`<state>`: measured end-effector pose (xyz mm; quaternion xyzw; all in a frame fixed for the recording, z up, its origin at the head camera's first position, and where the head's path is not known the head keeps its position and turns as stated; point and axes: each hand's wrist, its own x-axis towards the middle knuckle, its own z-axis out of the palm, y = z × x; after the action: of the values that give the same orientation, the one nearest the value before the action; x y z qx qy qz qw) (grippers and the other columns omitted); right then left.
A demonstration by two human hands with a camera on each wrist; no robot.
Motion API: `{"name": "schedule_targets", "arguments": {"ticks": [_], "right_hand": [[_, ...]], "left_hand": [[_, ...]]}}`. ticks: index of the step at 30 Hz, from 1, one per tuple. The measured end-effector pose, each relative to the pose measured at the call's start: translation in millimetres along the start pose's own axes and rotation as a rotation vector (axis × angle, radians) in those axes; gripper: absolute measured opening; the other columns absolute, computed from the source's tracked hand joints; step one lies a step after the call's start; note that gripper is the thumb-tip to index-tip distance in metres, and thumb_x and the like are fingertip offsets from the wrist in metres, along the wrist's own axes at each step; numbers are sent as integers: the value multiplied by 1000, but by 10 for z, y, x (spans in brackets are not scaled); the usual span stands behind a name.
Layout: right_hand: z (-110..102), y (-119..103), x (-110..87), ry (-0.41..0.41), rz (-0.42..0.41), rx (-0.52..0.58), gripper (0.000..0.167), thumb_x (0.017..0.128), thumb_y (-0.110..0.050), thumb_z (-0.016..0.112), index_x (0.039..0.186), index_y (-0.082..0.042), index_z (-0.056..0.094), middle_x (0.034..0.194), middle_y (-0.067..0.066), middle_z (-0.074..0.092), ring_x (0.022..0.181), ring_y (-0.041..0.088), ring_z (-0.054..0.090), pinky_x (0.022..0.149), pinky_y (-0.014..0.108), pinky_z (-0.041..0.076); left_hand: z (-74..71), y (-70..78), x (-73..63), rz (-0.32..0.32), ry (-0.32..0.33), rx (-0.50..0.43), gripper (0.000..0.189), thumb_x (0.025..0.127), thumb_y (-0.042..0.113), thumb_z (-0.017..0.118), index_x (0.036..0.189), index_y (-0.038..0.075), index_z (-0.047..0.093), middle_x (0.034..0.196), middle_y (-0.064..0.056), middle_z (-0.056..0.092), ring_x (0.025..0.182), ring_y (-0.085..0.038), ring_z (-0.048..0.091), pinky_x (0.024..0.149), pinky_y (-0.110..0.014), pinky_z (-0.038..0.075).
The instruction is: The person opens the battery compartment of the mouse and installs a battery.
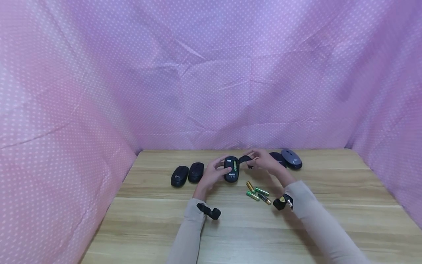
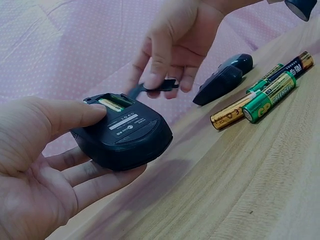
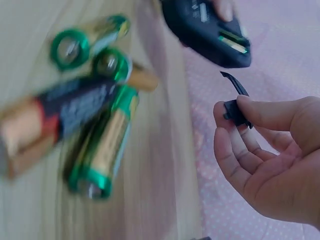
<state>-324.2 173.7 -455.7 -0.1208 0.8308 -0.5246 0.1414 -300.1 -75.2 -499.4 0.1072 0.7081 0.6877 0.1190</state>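
A black computer mouse [image 2: 132, 127] is held underside up by my left hand [image 1: 211, 175], thumb on its base beside the uncovered battery slot and fingers beneath. Inside the slot lies one green and gold battery [image 2: 111, 105]. Just to the right, my right hand [image 1: 265, 162] pinches a black curved battery cover [image 3: 235, 111] between thumb and fingers, apart from the mouse. On the table below the hands, several loose batteries lie in a small cluster, among them a green and gold battery [image 1: 252, 195] and a black and gold battery [image 1: 264, 199].
To the left of my left hand, two black mice [image 1: 179, 176] stand side by side on the wooden table [image 1: 148, 220]. Beyond my right wrist are a grey-topped mouse [image 1: 291, 158] and a dark mouse [image 1: 278, 157]. Pink dotted cloth [image 1: 211, 91] hangs behind and at both sides.
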Motion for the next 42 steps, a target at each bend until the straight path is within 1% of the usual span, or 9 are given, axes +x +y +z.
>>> {"name": "schedule_targets", "arguments": {"ticks": [5,10,13,16,20,23,35,38,42], "right_hand": [[44,-20,-1,78,17,133,44,97,-3,65,138,2,50,112,20,64,86,16,66,92,48,59],[131,-44,-8,171,-24,220,48,98,-5,65,141,3,47,122,25,61,87,16,66,98,57,55],[190,-57,-16,185,-70,239,49,98,-4,65,143,3,47,125,27,60,87,14,65,94,53,58],[245,-56,-21,191,-120,243,46,98,-3,65,142,5,51,120,26,63,86,11,64,87,41,61],[311,-61,-21,209,-160,273,40,96,0,66,134,8,56,113,27,66,84,8,65,79,32,62],[351,-72,-19,219,-159,283,38,95,1,67,131,8,58,113,30,65,84,8,65,79,31,61],[428,-19,-18,224,-132,320,33,99,-5,64,131,5,60,123,34,59,91,11,65,82,26,58],[446,-25,-14,233,-140,346,33,99,-4,65,129,6,60,118,30,63,89,10,65,81,26,58],[478,-14,-17,235,-139,376,29,97,-4,67,124,7,61,102,10,68,89,9,64,81,26,58]], "left_hand": [[-2,-10,4,7,-13,-8,57,96,8,70,150,15,52,139,-22,57,108,-25,68,82,-37,63],[5,-19,8,25,-14,3,56,96,8,69,149,13,52,140,-24,57,112,-27,67,82,-38,64],[10,-22,11,17,-12,5,57,96,10,70,150,13,52,141,-23,57,113,-28,66,82,-38,64],[15,-28,18,8,-14,0,59,96,10,71,151,13,51,141,-22,56,115,-29,66,82,-39,63],[25,-24,25,-6,-10,-3,57,95,12,72,148,21,54,141,-21,56,115,-30,67,83,-40,63],[30,-16,25,-14,-6,2,55,95,12,72,146,25,56,141,-20,57,114,-30,67,84,-40,63],[21,-22,38,-10,0,7,55,95,11,72,147,22,56,139,-20,58,112,-27,67,83,-37,63],[20,-23,33,-10,2,10,55,95,11,72,146,22,56,139,-20,58,113,-27,67,84,-37,63],[29,-23,28,-9,1,26,53,95,11,72,145,21,57,138,-19,59,113,-28,68,84,-37,63]]}}
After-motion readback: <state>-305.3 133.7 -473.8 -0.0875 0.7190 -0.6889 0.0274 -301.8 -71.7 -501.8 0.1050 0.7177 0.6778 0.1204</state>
